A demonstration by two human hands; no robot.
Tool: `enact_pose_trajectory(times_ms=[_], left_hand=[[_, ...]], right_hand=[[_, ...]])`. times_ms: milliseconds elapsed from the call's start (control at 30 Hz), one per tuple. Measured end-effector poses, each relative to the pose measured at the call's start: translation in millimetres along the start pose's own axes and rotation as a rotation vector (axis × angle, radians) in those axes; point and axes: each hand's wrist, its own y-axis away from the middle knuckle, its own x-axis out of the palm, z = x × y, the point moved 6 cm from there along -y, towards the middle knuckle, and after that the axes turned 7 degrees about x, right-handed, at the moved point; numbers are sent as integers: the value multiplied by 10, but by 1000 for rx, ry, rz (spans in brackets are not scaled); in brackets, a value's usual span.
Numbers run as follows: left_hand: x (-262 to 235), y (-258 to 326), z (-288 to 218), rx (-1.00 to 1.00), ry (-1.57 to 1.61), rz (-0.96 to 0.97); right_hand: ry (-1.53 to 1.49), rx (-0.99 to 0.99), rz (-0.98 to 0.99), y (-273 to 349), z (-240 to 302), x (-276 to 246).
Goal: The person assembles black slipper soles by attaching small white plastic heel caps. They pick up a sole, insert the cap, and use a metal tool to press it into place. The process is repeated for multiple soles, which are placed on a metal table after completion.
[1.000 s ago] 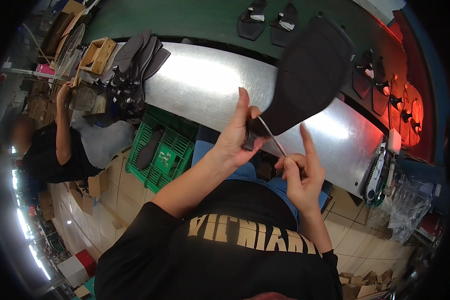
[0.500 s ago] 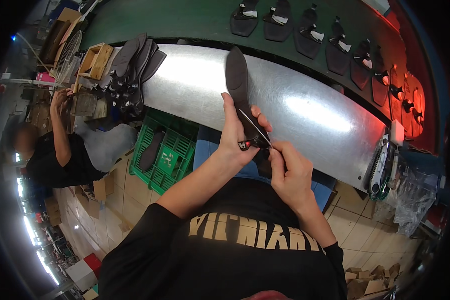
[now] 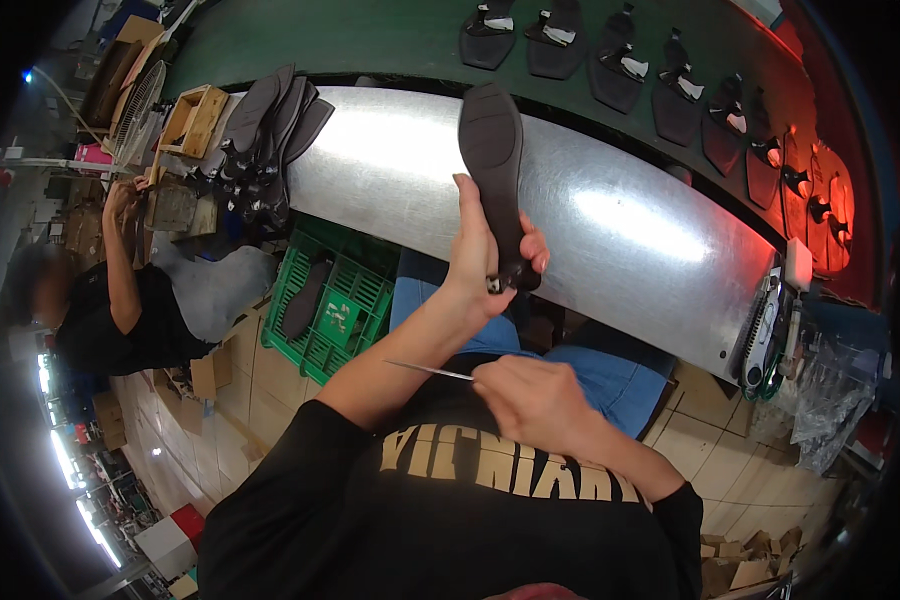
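A dark brown sandal (image 3: 492,145) with a black strap stands up from my left hand (image 3: 473,262), its broad toe end over the metal bench. My left fingers wrap the narrow rear half, and the strap shows just above the wrist. Close to my belly, my right hand (image 3: 532,402) is closed round a slim, pointed metal tool (image 3: 428,370). The tool's tip points left, across my left forearm in the picture and apart from the sandal. Its handle end is hidden in my fist.
Beyond the metal bench (image 3: 390,140) runs a green belt (image 3: 370,45) carrying several sandals (image 3: 620,70), the right ones under red light. Stacked sandals (image 3: 260,130) lie at the bench's left. A green crate (image 3: 355,300) stands below. A box cutter (image 3: 762,330) hangs right. A co-worker (image 3: 120,310) sits left.
My right hand has drawn back from the sandal toward my belly, bringing the metal tool with it. In my left hand the sandal has turned so its broad face shows more.
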Motion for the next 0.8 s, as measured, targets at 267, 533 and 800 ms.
enact_pose_trajectory(times_ms=[267,533,800], left_hand=[[-89,-19,-5,-9,-98,148],[-66,28,17,235,-391,52],[54,190,-37,347,-512,137]], right_hand=[[-263,394,-447,-174,-446,-671],[-179,322,-559,-335,-569,-564],[-580,564,-316,-372,-850,-436]])
